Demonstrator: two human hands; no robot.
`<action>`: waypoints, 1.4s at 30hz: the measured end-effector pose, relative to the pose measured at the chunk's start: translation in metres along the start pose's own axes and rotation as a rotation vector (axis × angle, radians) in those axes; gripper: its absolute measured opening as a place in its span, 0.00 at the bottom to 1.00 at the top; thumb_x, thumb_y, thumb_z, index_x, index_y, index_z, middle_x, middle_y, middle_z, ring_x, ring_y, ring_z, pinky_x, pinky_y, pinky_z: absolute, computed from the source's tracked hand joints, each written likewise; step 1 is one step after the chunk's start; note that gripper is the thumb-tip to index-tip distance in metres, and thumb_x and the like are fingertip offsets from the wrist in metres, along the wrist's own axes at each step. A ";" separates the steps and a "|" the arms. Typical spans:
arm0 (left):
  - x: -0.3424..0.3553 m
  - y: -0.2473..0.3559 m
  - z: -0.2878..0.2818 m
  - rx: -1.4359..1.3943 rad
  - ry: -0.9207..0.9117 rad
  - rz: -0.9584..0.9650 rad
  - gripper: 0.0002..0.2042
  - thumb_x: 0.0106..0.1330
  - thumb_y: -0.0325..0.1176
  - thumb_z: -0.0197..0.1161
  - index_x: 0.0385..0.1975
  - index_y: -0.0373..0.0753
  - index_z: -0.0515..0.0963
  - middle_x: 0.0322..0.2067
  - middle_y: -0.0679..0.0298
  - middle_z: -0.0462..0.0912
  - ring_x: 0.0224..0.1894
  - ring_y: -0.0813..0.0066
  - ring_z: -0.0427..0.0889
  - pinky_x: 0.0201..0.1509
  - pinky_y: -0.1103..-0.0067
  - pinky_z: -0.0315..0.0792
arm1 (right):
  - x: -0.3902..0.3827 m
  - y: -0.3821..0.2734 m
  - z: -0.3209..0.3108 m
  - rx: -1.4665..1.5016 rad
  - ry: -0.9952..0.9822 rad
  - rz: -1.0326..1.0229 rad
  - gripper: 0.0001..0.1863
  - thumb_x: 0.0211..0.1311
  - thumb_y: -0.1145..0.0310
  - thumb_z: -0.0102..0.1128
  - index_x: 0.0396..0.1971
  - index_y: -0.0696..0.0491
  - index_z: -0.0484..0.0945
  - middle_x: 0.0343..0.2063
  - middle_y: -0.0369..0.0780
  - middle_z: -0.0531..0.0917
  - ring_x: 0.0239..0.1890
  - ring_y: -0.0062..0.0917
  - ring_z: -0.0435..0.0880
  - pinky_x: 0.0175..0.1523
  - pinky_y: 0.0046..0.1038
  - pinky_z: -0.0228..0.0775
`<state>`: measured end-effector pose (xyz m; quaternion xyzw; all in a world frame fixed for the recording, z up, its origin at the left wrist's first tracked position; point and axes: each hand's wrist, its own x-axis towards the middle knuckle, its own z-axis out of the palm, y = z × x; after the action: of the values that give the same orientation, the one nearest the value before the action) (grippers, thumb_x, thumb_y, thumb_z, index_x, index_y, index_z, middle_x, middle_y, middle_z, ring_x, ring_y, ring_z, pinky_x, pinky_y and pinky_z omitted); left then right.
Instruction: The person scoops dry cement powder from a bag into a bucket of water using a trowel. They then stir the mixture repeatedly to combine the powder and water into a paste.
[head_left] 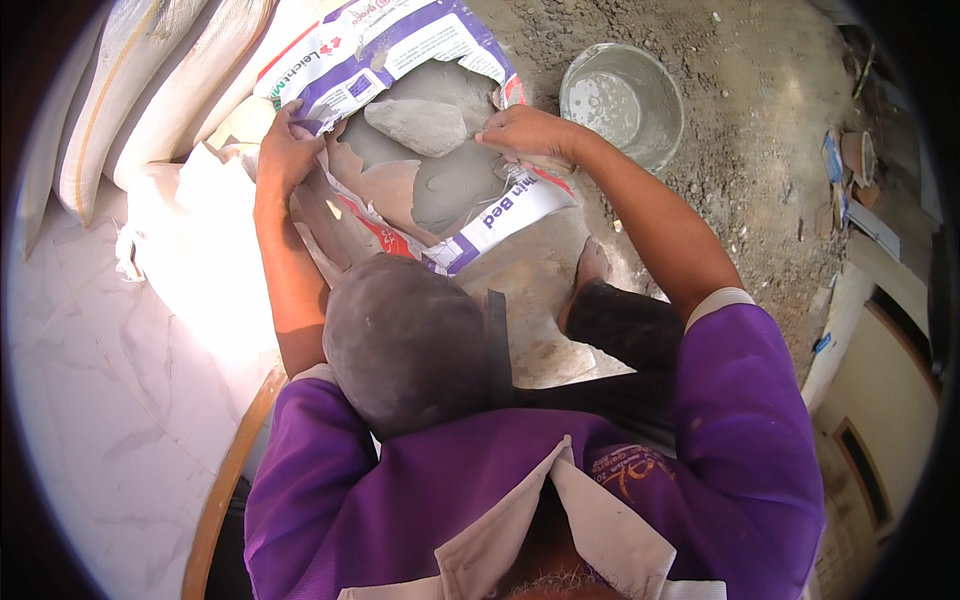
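A torn paper sack (390, 30), white with purple and red printing, lies opened round grey powder (460, 180), with a paler lump (415, 125) on top. My left hand (290, 155) is closed on the sack's left edge, thumb and fingers at the torn paper. At the opposite side, my right hand (525, 135) grips the torn right edge, its fingertips partly hidden. My bent knee (405, 340), in dark grey cloth, is below the sack, and my bare foot (590, 260) rests right of it.
A mortar-stained bucket (620, 105) stands right of the sack on gritty ground (740, 120). Stacked white woven sacks (130, 90) line the upper left, above pale marble-look slabs (100, 400) with a wooden edge. Pale panels (870, 400) and small debris lie at the right.
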<state>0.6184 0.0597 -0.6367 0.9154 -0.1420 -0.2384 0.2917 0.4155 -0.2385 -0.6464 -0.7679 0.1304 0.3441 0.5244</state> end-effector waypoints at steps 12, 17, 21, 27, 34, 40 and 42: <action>-0.008 0.002 -0.001 -0.082 0.019 -0.016 0.33 0.52 0.23 0.64 0.64 0.36 0.68 0.25 0.68 0.75 0.27 0.80 0.75 0.34 0.82 0.71 | -0.217 0.056 -0.104 0.392 0.189 0.353 0.17 0.68 0.55 0.58 0.40 0.56 0.79 0.19 0.33 0.77 0.14 0.15 0.72 0.18 0.19 0.65; -0.007 -0.003 0.002 -0.042 0.044 -0.003 0.32 0.53 0.25 0.66 0.63 0.37 0.70 0.25 0.69 0.76 0.27 0.81 0.74 0.34 0.82 0.70 | -0.236 0.116 -0.108 0.249 0.438 0.492 0.18 0.69 0.54 0.56 0.40 0.55 0.79 0.21 0.35 0.76 0.18 0.19 0.74 0.23 0.23 0.68; 0.000 -0.017 0.004 0.003 0.047 0.018 0.31 0.54 0.26 0.66 0.62 0.36 0.71 0.25 0.70 0.76 0.27 0.82 0.74 0.34 0.83 0.70 | -0.204 0.161 -0.091 0.125 0.534 0.541 0.23 0.68 0.51 0.54 0.44 0.59 0.79 0.23 0.37 0.76 0.21 0.22 0.74 0.27 0.28 0.70; 0.002 -0.023 0.005 -0.003 0.056 0.029 0.29 0.55 0.25 0.65 0.62 0.35 0.71 0.25 0.70 0.76 0.25 0.82 0.74 0.31 0.83 0.70 | -0.187 0.169 -0.076 0.060 0.567 0.474 0.24 0.68 0.51 0.52 0.41 0.61 0.79 0.23 0.41 0.78 0.24 0.27 0.79 0.29 0.33 0.72; -0.006 -0.004 0.007 -0.050 0.060 0.007 0.29 0.56 0.23 0.63 0.61 0.33 0.71 0.25 0.69 0.75 0.24 0.82 0.74 0.28 0.83 0.70 | -0.177 0.181 -0.092 -0.517 0.551 0.428 0.20 0.66 0.55 0.52 0.44 0.57 0.80 0.33 0.51 0.84 0.39 0.46 0.83 0.47 0.43 0.74; -0.010 -0.004 0.008 0.009 0.054 0.006 0.28 0.56 0.25 0.63 0.61 0.33 0.71 0.24 0.70 0.75 0.24 0.82 0.74 0.30 0.83 0.70 | -0.178 0.161 -0.083 -0.841 0.628 0.508 0.17 0.68 0.60 0.46 0.43 0.56 0.79 0.42 0.52 0.83 0.42 0.49 0.83 0.51 0.46 0.74; -0.011 -0.008 0.007 -0.015 0.042 -0.016 0.29 0.56 0.27 0.65 0.61 0.34 0.71 0.25 0.69 0.76 0.25 0.82 0.74 0.31 0.83 0.70 | -0.181 0.163 -0.095 -0.973 0.616 0.502 0.17 0.68 0.60 0.46 0.43 0.56 0.78 0.44 0.52 0.82 0.43 0.49 0.83 0.51 0.45 0.74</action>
<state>0.6067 0.0677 -0.6427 0.9191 -0.1265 -0.2223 0.2997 0.2288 -0.4207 -0.6226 -0.9285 0.2802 0.2397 -0.0436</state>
